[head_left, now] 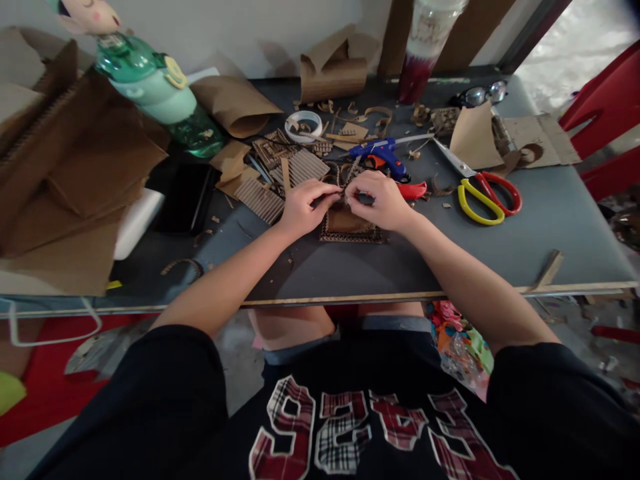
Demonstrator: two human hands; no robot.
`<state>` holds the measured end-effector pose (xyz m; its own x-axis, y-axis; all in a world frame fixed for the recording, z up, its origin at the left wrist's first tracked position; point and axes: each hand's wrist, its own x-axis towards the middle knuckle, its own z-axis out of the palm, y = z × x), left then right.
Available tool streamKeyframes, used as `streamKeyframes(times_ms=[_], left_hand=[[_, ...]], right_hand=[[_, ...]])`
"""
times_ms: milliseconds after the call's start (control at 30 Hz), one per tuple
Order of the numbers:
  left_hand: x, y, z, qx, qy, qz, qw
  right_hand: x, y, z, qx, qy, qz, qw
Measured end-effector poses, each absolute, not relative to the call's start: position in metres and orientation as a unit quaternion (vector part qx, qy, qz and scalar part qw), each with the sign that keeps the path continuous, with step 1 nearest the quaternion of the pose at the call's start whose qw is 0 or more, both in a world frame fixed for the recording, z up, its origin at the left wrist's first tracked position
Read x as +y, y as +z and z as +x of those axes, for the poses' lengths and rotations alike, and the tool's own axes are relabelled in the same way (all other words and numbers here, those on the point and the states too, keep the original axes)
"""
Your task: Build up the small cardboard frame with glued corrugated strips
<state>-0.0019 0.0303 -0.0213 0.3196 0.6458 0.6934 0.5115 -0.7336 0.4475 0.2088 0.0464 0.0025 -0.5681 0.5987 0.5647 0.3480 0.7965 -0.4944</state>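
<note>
My left hand [307,208] and my right hand [379,200] meet near the middle of the table, fingertips almost touching. Both are closed in a pinch around a thin corrugated cardboard strip [341,175], whose upper end sticks up behind the fingers; the pinched part is mostly hidden. Just below the hands, a square cardboard piece [350,223] with a ridged, corrugated border lies on the table. Close behind my right hand rests a blue hot glue gun [383,153]. A red-handled tool [414,191] is partly covered by that hand.
Scissors [480,190] with yellow and red handles lie to the right, glasses [483,95] farther back. A tape roll [303,125] sits among cardboard scraps. Leftward are a black phone [186,200], a green bottle [160,100] and large cardboard [95,167]. A tumbler [425,53] stands behind.
</note>
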Motion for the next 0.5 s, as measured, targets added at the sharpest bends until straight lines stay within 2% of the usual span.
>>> streamKeyframes(times_ms=[500], left_hand=[[0.033,-0.024,0.001,0.377,0.501,0.778,0.04]], right_hand=[[0.036,-0.009,0.2,-0.807,0.087,-0.392,0.433]])
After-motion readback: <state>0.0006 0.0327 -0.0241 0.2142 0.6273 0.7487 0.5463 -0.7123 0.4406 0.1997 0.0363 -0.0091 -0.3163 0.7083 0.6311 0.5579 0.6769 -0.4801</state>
